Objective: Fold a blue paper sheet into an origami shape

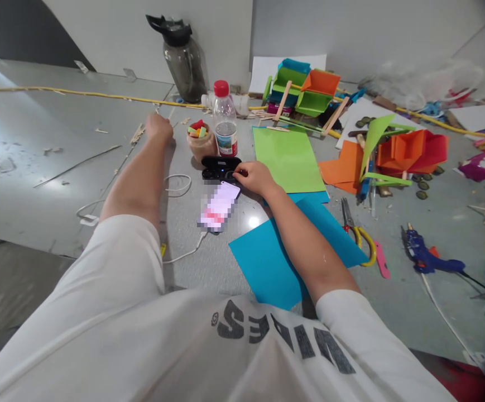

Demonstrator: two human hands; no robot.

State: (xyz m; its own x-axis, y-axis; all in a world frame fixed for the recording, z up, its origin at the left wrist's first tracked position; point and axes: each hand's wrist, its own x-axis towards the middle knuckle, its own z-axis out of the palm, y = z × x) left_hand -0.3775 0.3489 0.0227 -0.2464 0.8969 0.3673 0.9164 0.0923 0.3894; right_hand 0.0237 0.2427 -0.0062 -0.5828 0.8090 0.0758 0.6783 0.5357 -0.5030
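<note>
My right hand [254,177] is closed in a pinch at the right end of a black earbud case [214,173]. The case's lid stands up, and a small blue light shows inside. Just in front of the case lies a phone [219,206] with a lit, blurred screen and a white cable plugged in. My left hand [158,127] reaches far forward on the left, fingers curled and resting near the table; what they hold, if anything, is hidden. Between the hands stand a small jar [201,144] of coloured pieces and a red-capped plastic bottle [225,125].
Green paper [286,159] and blue paper [267,262] lie to the right. Beyond are folded-paper wheel models [407,153], scissors [357,231] and a blue glue gun [428,254]. A dark jug [184,64] and a yellow cord [78,92] are along the back.
</note>
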